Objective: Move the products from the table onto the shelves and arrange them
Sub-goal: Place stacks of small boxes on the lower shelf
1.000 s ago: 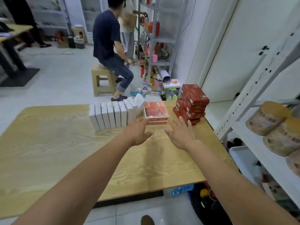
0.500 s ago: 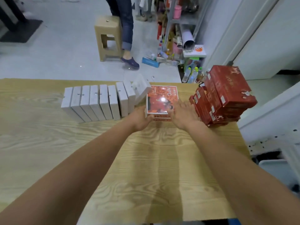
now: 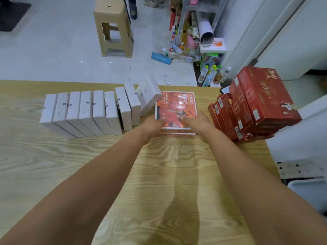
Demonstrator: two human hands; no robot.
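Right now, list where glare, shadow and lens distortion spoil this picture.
Head view: glare washes out print on the glossy top of the orange box; head view: dark arm shadows streak the table; head view: the wide lens tilts the red boxes outward at the right edge; everything looks slightly soft.

A flat orange-red printed box [image 3: 176,105], topmost of a low stack on the pale wood-grain surface [image 3: 70,165], is gripped at its near corners by the left hand [image 3: 153,123] and the right hand [image 3: 196,121]. A row of upright white cardboard boxes [image 3: 92,112] is seen just to its left, the last one tilted toward it. A leaning pile of dark red cartons [image 3: 256,101] is seen near its right.
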